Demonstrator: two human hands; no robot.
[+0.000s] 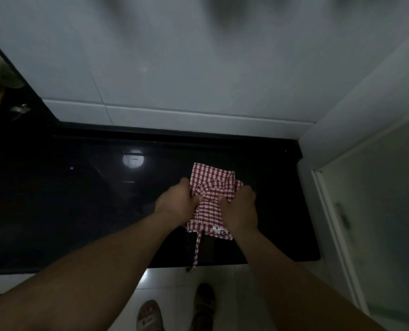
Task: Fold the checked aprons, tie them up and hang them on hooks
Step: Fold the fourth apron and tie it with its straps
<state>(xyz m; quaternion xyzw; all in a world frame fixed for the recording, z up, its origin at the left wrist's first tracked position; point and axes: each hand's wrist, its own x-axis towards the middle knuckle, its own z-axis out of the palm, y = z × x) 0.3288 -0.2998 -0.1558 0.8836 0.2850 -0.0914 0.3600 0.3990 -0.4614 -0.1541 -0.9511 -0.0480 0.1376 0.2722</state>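
Gripping the folded checked apron (pixel 210 187), left hand (pixel 174 201) and right hand (pixel 240 209).

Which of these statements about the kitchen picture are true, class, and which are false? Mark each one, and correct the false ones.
1. The left hand and the right hand both grip the checked apron. True.
2. The apron already hangs on a hook. False: it lies folded into a bundle on the dark counter.
3. One strap of the apron trails down over the counter's front edge. True.
4. The apron's checks are blue and white. False: they are red and white.
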